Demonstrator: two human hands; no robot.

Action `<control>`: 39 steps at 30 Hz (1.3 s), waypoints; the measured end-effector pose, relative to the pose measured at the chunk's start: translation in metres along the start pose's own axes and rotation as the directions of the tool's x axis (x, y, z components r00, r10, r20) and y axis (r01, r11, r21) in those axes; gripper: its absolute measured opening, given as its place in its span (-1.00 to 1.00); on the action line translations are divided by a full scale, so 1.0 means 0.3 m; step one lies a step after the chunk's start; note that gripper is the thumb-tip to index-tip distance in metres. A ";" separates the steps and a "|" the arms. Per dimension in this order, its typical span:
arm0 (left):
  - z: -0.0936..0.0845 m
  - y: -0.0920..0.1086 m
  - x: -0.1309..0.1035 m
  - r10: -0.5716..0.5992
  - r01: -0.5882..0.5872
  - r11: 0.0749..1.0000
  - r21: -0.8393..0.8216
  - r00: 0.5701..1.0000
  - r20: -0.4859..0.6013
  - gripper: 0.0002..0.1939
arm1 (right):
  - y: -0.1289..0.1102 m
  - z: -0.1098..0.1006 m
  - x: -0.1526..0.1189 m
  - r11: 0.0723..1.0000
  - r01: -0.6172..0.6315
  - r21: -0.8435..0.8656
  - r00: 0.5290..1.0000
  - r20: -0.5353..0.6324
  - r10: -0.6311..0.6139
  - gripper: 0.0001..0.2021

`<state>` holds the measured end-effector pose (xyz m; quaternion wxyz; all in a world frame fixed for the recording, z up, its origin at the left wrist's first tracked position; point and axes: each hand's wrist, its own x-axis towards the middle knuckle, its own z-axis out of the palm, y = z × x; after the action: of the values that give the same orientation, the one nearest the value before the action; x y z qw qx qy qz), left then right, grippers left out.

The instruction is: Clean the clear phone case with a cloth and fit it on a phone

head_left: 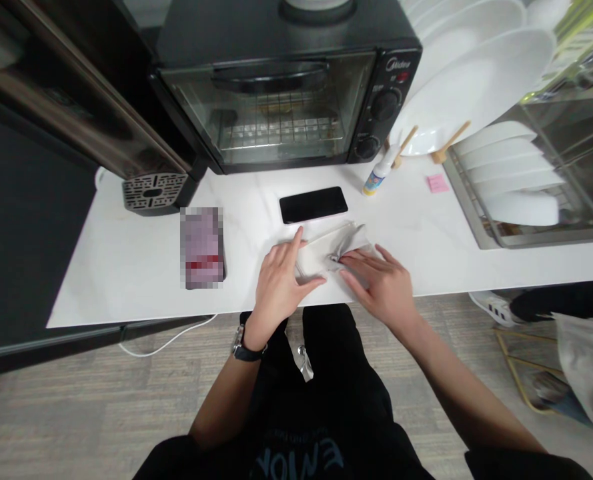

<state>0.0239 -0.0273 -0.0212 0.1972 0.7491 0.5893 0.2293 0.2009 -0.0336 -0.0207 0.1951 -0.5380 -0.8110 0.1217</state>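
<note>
A flat, pale, roughly rectangular item (316,255) lies on the white counter (136,267) near its front edge. My left hand (279,280) rests at its left end, thumb and fingers spread around the edge. A crumpled light-grey cloth or tissue (355,241) lies on the item's right part. My right hand (382,281) presses the cloth there with its fingertips, the thumb a little apart. Just behind the hands is a black phone (313,205), screen up. A small white spray bottle (380,172) with a yellow base stands to its right, tilted in view.
A black toaster oven (286,113) stands at the back. Left are a drip tray (153,192) and a pixelated flat object (202,248). Right are a pink note (437,183), white plates (476,87) in wooden holders, and a sink with stacked bowls (513,173). Another person's shoe (493,308) shows below.
</note>
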 end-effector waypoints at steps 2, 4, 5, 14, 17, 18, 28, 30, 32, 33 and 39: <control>-0.001 0.000 0.002 0.002 -0.002 1.000 -0.003 1.000 0.004 -0.20 | 0.017 0.001 0.013 0.999 -0.046 -0.025 0.997 -0.056 0.045 -0.71; -0.002 0.000 0.004 0.010 -0.009 1.000 -0.008 1.000 0.007 -0.19 | -0.003 0.016 0.034 0.999 -0.033 -0.024 0.997 -0.073 0.031 -0.65; -0.003 0.000 0.004 0.015 -0.015 1.000 -0.010 1.000 0.006 -0.20 | -0.024 0.028 0.045 1.000 -0.008 -0.014 0.998 -0.066 0.007 -0.62; -0.002 0.002 -0.008 0.009 -0.009 1.000 0.007 1.000 -0.002 -0.27 | -0.080 0.029 0.014 0.983 0.150 0.103 0.980 0.114 -0.161 -0.67; 0.000 0.001 -0.007 0.005 -0.005 1.000 0.010 1.000 -0.015 -0.22 | 0.004 -0.003 -0.006 0.999 0.037 0.037 0.997 0.059 -0.039 -0.72; 0.000 0.000 -0.007 0.007 -0.007 1.000 0.006 1.000 -0.019 -0.21 | 0.023 -0.008 -0.006 1.000 0.007 0.015 1.000 0.030 -0.008 -0.73; -0.007 -0.004 -0.011 0.027 -0.027 0.999 -0.018 1.000 -0.009 -0.30 | -0.149 0.063 0.045 0.983 0.168 0.069 0.982 0.081 -0.173 -0.57; -0.006 -0.004 -0.013 0.021 -0.021 1.000 -0.016 1.000 -0.008 -0.27 | -0.133 0.047 0.027 0.978 0.187 0.091 0.975 0.102 -0.196 -0.63; -0.006 -0.002 -0.014 0.019 -0.019 1.000 -0.016 1.000 -0.015 -0.23 | -0.080 0.021 0.009 0.985 0.159 0.073 0.981 0.099 -0.165 -0.69; -0.006 -0.001 -0.014 0.017 -0.017 1.000 -0.016 1.000 -0.018 -0.21 | -0.048 0.007 0.005 0.991 0.126 0.049 0.988 0.084 -0.130 -0.71; -0.009 0.002 -0.010 0.021 -0.021 1.000 -0.012 1.000 -0.021 -0.22 | 0.002 0.005 0.043 0.998 0.037 -0.051 0.999 -0.020 -0.038 -0.59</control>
<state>0.0223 -0.0304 -0.0190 0.1933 0.7516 0.5821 0.2426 0.1962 -0.0215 -0.0197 0.1924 -0.5285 -0.8217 0.0917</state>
